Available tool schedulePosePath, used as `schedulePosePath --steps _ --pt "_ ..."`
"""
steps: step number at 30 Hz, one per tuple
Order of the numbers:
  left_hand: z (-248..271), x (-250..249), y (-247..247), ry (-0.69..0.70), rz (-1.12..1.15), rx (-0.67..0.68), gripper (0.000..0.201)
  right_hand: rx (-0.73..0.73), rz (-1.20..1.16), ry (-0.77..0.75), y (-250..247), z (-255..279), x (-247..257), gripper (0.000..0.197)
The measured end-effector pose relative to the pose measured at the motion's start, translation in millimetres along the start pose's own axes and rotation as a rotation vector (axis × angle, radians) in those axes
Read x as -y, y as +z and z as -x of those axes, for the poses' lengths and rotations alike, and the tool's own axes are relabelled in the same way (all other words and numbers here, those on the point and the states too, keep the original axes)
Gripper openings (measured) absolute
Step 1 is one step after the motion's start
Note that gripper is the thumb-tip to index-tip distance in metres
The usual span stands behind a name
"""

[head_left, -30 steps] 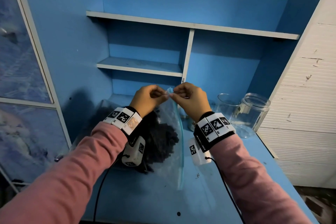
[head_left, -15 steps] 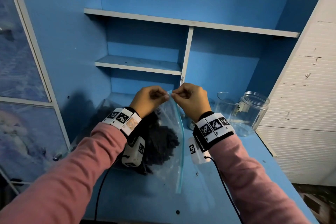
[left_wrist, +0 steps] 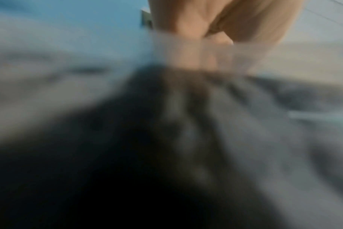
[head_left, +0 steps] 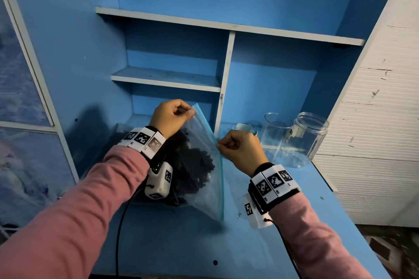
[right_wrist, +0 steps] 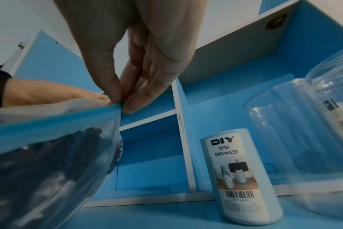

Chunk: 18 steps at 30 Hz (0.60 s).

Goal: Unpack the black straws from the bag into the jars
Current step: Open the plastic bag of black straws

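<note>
Left wrist view blurred throughout: left hand (left_wrist: pixel 215 23) cut off by the top edge, bag (left_wrist: pixel 264 124) and black straws (left_wrist: pixel 108 155) mere smears. Right hand (right_wrist: pixel 131 46) cropped at the top of its wrist view; jars (right_wrist: pixel 303 139) cut by the right edge. Desk organizer (head_left: pixel 243 128) mostly hidden behind the right hand in the head view.

Clear zip bag (head_left: pixel 204 165) with blue seal strip stands tilted on the counter (head_left: pixel 181 244), its upper edge raised. Black straws (head_left: pixel 195 165) fill its lower left portion. Two clear jars (head_left: pixel 310 138), upright, stand well right of the bag.
</note>
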<state>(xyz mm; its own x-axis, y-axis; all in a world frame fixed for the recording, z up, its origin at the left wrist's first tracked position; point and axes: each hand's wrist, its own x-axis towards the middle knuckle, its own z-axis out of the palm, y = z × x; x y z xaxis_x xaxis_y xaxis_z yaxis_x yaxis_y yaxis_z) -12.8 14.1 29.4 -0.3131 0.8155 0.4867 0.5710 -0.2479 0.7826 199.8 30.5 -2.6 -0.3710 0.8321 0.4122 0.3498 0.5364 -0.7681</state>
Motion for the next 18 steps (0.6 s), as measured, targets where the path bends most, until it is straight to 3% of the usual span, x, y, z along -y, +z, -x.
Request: schedulePosePath --steps 2,5,7,12,15,18 --pt "3 -2 3 -0.007 -0.025 -0.006 0.005 -0.004 0.000 -0.007 -3 0 1 0.017" --pt "6 -11 4 0.058 -0.037 0.028 0.034 -0.025 -0.010 -0.021 -6 -2 6 0.006" --pt "6 -23 0 0.169 -0.071 0.060 0.041 -0.030 -0.017 -0.028 -7 -4 10 0.006" --pt "6 -45 0 0.459 -0.270 0.324 0.026 -0.061 -0.017 -0.081 -8 -12 22 0.005" --pt "1 -46 -1 0.457 -0.373 0.414 0.021 -0.091 -0.002 -0.103 -10 -16 29 0.004" --pt "-3 -46 -2 0.444 -0.402 0.414 0.018 -0.063 0.022 -0.110 -13 -17 33 0.008"
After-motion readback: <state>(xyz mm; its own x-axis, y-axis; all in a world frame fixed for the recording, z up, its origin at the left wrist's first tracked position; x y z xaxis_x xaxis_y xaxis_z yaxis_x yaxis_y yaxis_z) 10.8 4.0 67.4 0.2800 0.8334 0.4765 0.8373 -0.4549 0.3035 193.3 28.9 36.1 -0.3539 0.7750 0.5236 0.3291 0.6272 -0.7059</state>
